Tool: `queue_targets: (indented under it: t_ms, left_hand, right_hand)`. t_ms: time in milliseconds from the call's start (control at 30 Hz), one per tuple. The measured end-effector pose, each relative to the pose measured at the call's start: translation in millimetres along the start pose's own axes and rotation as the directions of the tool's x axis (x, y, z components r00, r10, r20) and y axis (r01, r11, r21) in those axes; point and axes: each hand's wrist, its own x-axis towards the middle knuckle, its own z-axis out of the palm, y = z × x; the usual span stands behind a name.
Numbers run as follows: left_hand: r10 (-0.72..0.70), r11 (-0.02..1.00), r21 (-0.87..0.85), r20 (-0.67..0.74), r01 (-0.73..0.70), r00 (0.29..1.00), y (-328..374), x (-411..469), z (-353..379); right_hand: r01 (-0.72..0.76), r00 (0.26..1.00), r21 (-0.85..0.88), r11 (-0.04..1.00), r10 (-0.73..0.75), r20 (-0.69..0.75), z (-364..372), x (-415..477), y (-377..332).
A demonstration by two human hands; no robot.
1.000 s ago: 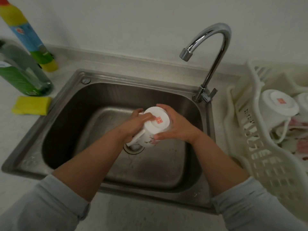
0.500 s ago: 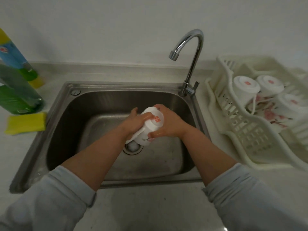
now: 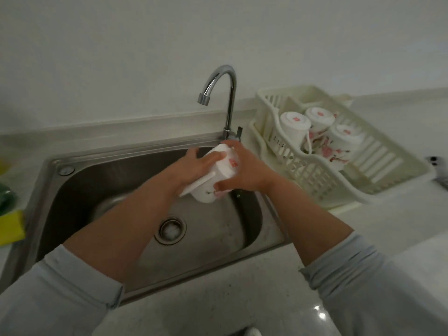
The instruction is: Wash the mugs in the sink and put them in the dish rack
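I hold a white mug (image 3: 224, 169) with a red mark on its base and a pink flower print, tilted bottom-up over the right side of the steel sink (image 3: 97, 170). My left hand (image 3: 194, 167) grips its left side near the handle. My right hand (image 3: 244, 172) wraps round its right side, thumb low on the wall. Three more white mugs (image 3: 294, 127) stand upside down in the cream dish rack (image 3: 315, 175) to the right of the sink.
The chrome tap (image 3: 229, 98) rises just behind the mug, no water running. The drain (image 3: 172, 230) lies in the sink floor. A yellow sponge (image 3: 11, 226) and a green bottle (image 3: 6, 197) sit at the left edge. A small dark object (image 3: 436, 166) lies far right.
Both hands have lifted the mug up and to the right, away from the drain toward the tap base and the rack. My view has swung right, showing the whole rack.
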Motion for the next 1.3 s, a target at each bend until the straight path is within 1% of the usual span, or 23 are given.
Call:
queue_targets:
  t_ms: [67, 133, 167, 233, 333, 400, 433, 533, 600, 667, 733, 800, 867, 933, 1033, 1200, 1267, 1300]
  left_hand:
    - [0.143, 0.99, 0.021, -0.042, -0.142, 0.989, 32, -7, 3]
    - [0.306, 0.95, 0.084, -0.082, -0.3, 0.948, 66, -13, 12]
    - [0.387, 0.917, 0.139, -0.081, -0.374, 0.918, 82, -16, 19]
    - [0.52, 0.831, 0.264, -0.054, -0.49, 0.853, 111, -19, 38]
    - [0.664, 0.68, 0.389, 0.031, -0.621, 0.747, 143, -14, 77]
    - [0.72, 0.569, 0.469, 0.114, -0.676, 0.685, 156, -3, 104]
    - [0.73, 0.527, 0.502, 0.147, -0.686, 0.668, 160, 4, 117]
    - [0.725, 0.455, 0.579, 0.2, -0.676, 0.659, 168, 23, 155]
    - [0.698, 0.386, 0.669, 0.239, -0.635, 0.675, 168, 36, 175]
    - [0.645, 0.32, 0.754, 0.27, -0.574, 0.715, 164, 46, 189]
    - [0.575, 0.291, 0.807, 0.282, -0.514, 0.768, 160, 52, 196]
    - [0.504, 0.297, 0.828, 0.286, -0.475, 0.815, 158, 57, 201]
    - [0.439, 0.306, 0.835, 0.303, -0.458, 0.846, 156, 63, 207]
    - [0.404, 0.298, 0.841, 0.318, -0.452, 0.858, 153, 69, 213]
    - [0.373, 0.294, 0.856, 0.307, -0.426, 0.875, 149, 82, 216]
    - [0.295, 0.274, 0.874, 0.321, -0.401, 0.9, 149, 97, 217]
    - [0.247, 0.3, 0.871, 0.321, -0.388, 0.914, 149, 100, 219]
    - [0.222, 0.321, 0.869, 0.317, -0.376, 0.922, 150, 100, 220]
  right_hand:
    - [-0.024, 0.996, 0.115, 0.993, 0.033, -0.08, -31, -4, 2]
    - [-0.028, 0.987, 0.208, 0.978, 0.06, -0.151, -67, -11, 2]
    - [-0.033, 0.981, 0.22, 0.975, 0.074, -0.179, -86, -15, 2]
    - [-0.051, 0.969, 0.177, 0.983, 0.092, -0.231, -127, -27, 2]
    - [-0.126, 0.944, 0.111, 0.986, 0.153, -0.292, -183, -46, 9]
    - [-0.204, 0.924, 0.068, 0.977, 0.215, -0.315, -213, -57, 20]
    - [-0.251, 0.914, 0.035, 0.967, 0.249, -0.32, -225, -61, 27]
    - [-0.396, 0.886, -0.094, 0.913, 0.353, -0.301, -246, -67, 52]
    - [-0.478, 0.863, -0.136, 0.868, 0.436, -0.256, -245, -67, 70]
    - [-0.522, 0.848, -0.151, 0.839, 0.492, -0.194, -237, -65, 88]
    - [-0.535, 0.844, -0.15, 0.831, 0.516, -0.147, -225, -60, 103]
    - [-0.527, 0.85, -0.188, 0.829, 0.511, -0.13, -216, -55, 114]
    - [-0.523, 0.852, -0.253, 0.814, 0.508, -0.128, -211, -49, 122]
    - [-0.544, 0.837, -0.27, 0.795, 0.538, -0.1, -206, -45, 128]
    - [-0.566, 0.818, -0.24, 0.788, 0.572, -0.05, -199, -40, 136]
    - [-0.571, 0.817, -0.26, 0.779, 0.569, -0.09, -190, -31, 140]
    - [-0.566, 0.821, -0.3, 0.768, 0.559, -0.116, -187, -30, 141]
    - [-0.547, 0.834, -0.315, 0.776, 0.536, -0.129, -186, -31, 140]
